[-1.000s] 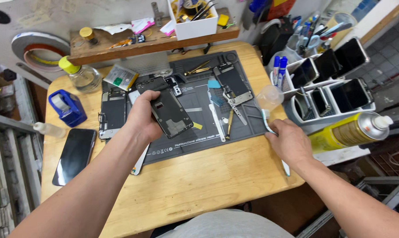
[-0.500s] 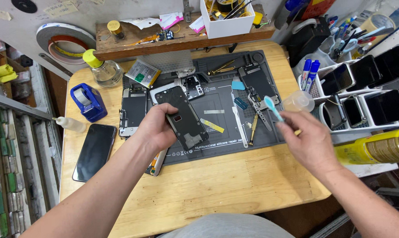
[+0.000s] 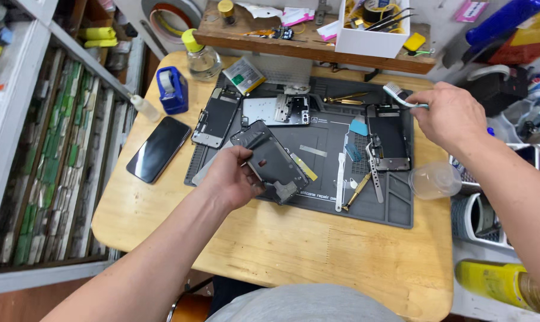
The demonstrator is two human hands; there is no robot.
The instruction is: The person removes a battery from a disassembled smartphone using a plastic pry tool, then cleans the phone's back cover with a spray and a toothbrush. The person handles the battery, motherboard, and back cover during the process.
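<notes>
The work mat (image 3: 323, 179) is dark grey on a pale wooden table (image 3: 294, 250). The opened phone shell (image 3: 273, 161) is dark grey, the brush (image 3: 401, 96) pale teal with white bristles. Far left, the tape dispenser (image 3: 172, 89) is blue; the bottle (image 3: 201, 56) has a yellow cap.

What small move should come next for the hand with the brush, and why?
Probably bring the right hand leftward and down so the brush reaches the phone frame. The left hand holds that frame tilted above the mat, while the brush is raised, far from it.
</notes>
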